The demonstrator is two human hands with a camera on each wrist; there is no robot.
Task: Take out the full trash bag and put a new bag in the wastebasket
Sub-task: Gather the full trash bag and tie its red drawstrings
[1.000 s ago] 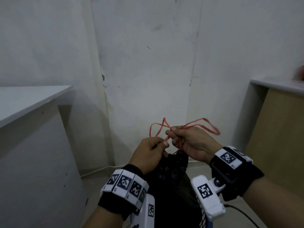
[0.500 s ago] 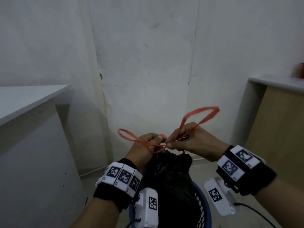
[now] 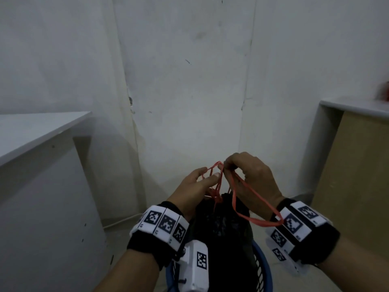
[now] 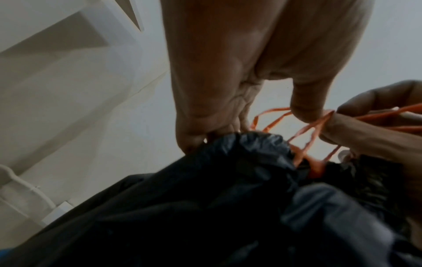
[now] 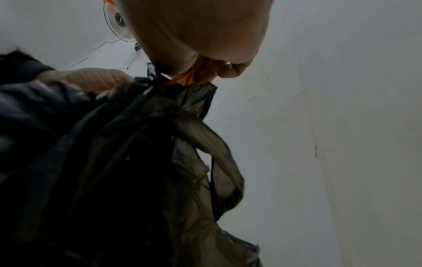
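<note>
White plastered walls (image 3: 189, 81) are recorded on all sides, meeting in a corner behind the work. Nearest, at the lower edge of the head view, the blue wastebasket (image 3: 265, 270) is seen, with a slotted wall; only part of its rim is visible behind the wrists. The black trash bag (image 3: 221, 228) is seated in it and rises above the rim, its neck gathered shut. From the neck the red drawstring (image 3: 248, 209) is drawn up; one long loop hangs down to the band on the right wrist. The left hand (image 3: 195, 186) is held just above the bag's neck, thumb and forefinger pinched on strands of the drawstring. The right hand (image 3: 250, 178) is held just beside it, fingers curled and pinched on the same drawstring at its top. The two hands are close together, fingertips nearly touching.

Left of the bag a white tabletop (image 3: 31, 131) on a white side panel is noted. A pale cable (image 3: 122, 221) runs along the floor at the wall's foot. To the right, a white-topped cabinet (image 3: 357, 165) with a tan wooden face is noted; a blurred red object (image 3: 386, 91) on it cannot be identified.
</note>
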